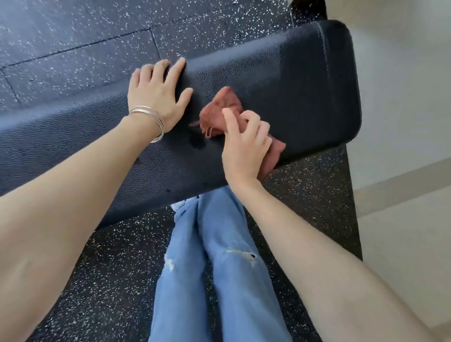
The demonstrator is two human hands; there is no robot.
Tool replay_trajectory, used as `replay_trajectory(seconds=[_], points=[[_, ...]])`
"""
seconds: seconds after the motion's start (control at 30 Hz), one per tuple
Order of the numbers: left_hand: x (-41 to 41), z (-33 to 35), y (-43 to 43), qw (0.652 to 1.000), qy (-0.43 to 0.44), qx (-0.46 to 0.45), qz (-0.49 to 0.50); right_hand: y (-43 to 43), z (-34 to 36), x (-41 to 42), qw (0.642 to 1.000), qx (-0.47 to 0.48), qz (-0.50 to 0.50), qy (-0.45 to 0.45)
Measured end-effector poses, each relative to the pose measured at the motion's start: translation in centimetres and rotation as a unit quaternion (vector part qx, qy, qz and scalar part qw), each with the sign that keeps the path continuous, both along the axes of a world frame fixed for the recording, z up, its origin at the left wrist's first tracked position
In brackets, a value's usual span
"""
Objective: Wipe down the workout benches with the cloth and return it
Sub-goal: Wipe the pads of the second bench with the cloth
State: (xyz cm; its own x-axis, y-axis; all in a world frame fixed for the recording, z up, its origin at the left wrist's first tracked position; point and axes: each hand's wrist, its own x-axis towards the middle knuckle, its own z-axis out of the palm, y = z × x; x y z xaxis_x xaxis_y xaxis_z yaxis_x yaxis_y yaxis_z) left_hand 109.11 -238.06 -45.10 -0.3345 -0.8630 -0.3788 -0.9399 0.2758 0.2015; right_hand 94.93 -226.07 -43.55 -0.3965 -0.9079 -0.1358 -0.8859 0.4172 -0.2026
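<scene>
head view looks steeply down, close over the bench (282, 75).

A black padded bench (282, 75) runs from the left edge of the frame up toward the upper right, over a dark speckled floor (55, 14). At centre the right hand (244, 148) bunches a reddish cloth (221, 107) against the pad — fingers curled into the fabric. Just left of it the left hand (157, 91) lies flat, fingers spread over the pad's far edge, thin bangles (150, 116) at the wrist. Blue ripped jeans (218, 265) fill the lower centre — a pale wall (422, 92) occupies the right side.
</scene>
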Motion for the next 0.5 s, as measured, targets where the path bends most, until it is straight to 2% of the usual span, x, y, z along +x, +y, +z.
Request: replay_trajectory(seconds=[0.1, 0.13, 0.17, 0.23, 0.3, 0.4, 0.5], points=[[1.1, 0.3, -0.3, 1.000, -0.005, 0.012, -0.001, -0.9, 0.5, -2.9, 0.986, -0.008, 0.161, 0.032], [1.6, 0.5, -0.3, 1.000, -0.010, 0.017, -0.003, -1.7, 0.7, -4.4, 0.983, 0.011, 0.181, 0.040], [2.0, 0.6, -0.3, 1.000, -0.016, 0.020, -0.005, -2.6, 0.9, -6.1, 0.986, 0.037, 0.152, 0.049], [2.6, 0.7, -0.3, 1.000, -0.023, 0.022, -0.005, -5.5, 0.4, -10.4, 0.997, 0.033, -0.013, 0.069], [2.6, 0.6, -0.3, 1.000, -0.024, 0.021, 0.002, -8.9, 0.6, -14.6, 0.984, 0.043, -0.162, 0.053], [1.7, 0.3, -0.2, 0.999, -0.025, 0.023, 0.033, -11.4, 0.9, -16.4, 0.983, 0.071, -0.167, 0.032], [0.8, 0.3, 0.3, 0.997, -0.027, 0.018, 0.074, -10.2, 0.4, -12.8, 0.983, 0.045, -0.173, 0.031]])
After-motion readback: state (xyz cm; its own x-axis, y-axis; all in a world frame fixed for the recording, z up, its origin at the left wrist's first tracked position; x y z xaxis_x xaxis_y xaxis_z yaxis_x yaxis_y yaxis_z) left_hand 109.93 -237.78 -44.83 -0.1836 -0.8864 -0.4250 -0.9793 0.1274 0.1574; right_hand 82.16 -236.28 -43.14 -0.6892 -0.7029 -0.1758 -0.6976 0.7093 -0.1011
